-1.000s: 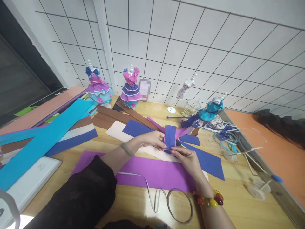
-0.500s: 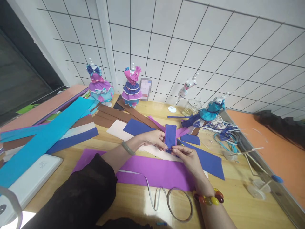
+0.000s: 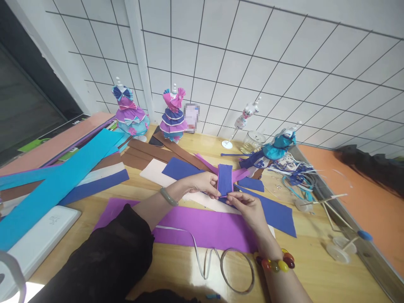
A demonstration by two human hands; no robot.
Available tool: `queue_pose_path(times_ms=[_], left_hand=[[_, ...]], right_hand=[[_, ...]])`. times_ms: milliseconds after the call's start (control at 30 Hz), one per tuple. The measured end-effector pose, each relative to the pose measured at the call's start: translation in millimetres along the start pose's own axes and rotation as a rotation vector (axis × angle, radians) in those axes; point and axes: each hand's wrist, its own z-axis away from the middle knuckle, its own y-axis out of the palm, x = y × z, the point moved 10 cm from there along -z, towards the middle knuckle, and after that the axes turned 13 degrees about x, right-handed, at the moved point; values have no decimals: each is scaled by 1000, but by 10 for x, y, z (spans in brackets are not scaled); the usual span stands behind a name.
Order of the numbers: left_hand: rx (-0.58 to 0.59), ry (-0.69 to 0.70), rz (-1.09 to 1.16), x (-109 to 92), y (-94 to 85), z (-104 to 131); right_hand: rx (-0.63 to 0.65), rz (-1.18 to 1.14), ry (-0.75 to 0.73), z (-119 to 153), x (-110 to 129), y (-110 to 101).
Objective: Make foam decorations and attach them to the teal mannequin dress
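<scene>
Between my two hands is a small folded blue piece [image 3: 225, 179] with purple edging, raised over the table. My left hand [image 3: 205, 184] pinches its lower left edge. The fingertips of my right hand [image 3: 246, 203] are closed on its lower right corner. Behind it a purple strip [image 3: 240, 174] sticks out to both sides. Under my hands lie a long blue strip [image 3: 277, 212], a pale pink strip [image 3: 202, 200] and a wide purple strip [image 3: 208, 227]. A narrow white ribbon [image 3: 195, 244] curls in front of them.
Small dress forms in ruffled dresses [image 3: 131, 113] [image 3: 173, 115] stand along the tiled wall, beside a bare form [image 3: 241, 122] and a glass jar [image 3: 252, 141]. Turquoise strips [image 3: 59, 185] and a white device [image 3: 52, 235] lie left. At right are ribbon scraps [image 3: 296, 174] and a wooden-stick stand [image 3: 331, 214].
The view has shifted very slightly. My hands and the folded blue piece keep nearly the same pose.
</scene>
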Motion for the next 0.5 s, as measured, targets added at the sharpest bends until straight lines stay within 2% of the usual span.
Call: queue_pose_path(times_ms=[233, 500], left_hand=[[-63, -33, 4, 29, -45, 8], [-93, -1, 10, -42, -16, 1]], right_hand=[[-46, 14, 6, 17, 74, -15], [-130, -34, 12, 42, 77, -87]])
